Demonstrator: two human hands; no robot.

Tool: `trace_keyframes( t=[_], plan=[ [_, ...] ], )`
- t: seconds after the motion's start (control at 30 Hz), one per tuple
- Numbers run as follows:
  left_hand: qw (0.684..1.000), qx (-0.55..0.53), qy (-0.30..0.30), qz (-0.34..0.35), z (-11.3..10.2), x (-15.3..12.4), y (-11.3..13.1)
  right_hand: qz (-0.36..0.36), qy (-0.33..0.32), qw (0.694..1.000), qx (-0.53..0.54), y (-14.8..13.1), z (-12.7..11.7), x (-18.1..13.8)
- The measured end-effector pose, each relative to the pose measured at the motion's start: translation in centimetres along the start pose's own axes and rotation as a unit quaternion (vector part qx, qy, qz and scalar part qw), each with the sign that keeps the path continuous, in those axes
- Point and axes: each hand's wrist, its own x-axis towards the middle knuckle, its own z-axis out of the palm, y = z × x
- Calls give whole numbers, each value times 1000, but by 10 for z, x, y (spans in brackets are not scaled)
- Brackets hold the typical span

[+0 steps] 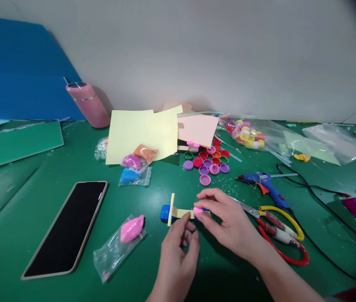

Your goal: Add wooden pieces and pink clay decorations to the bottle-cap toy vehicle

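Note:
A small craft piece lies on the green table, with a pale yellow strip point(182, 213), an upright yellow crosspiece point(171, 209) and a blue part point(165, 212) at its left end. My right hand point(224, 216) pinches a pink lump of clay point(197, 211) between thumb and fingers, at the strip's right part. Below the strip, my left hand point(179, 251) has its fingers partly curled and its thumb apart. The left index fingertip is at the strip's near edge. To the left lies an opened clear bag point(115, 256) with pink clay point(132, 229).
Scissors point(278, 226) and a blue glue gun point(264, 182) with its black cord lie right. Several bottle caps point(205, 180) are scattered behind my hands. A phone point(67, 226), bagged clay point(130, 175), yellow paper point(140, 130) and a pink bottle point(89, 105) are left and behind.

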Motion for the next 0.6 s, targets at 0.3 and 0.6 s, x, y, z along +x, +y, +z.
trace_keyframes(
  t=[0.3, 0.6],
  plan=[
    [1000, -19, 17, 6, 0, 1, -1, -6, 6, 1000, 20, 6, -1, -4],
    [991, 26, 106, 77, 7, -6, 1, 12, 61, 993, 99, 12, 7, -12]
  ],
)
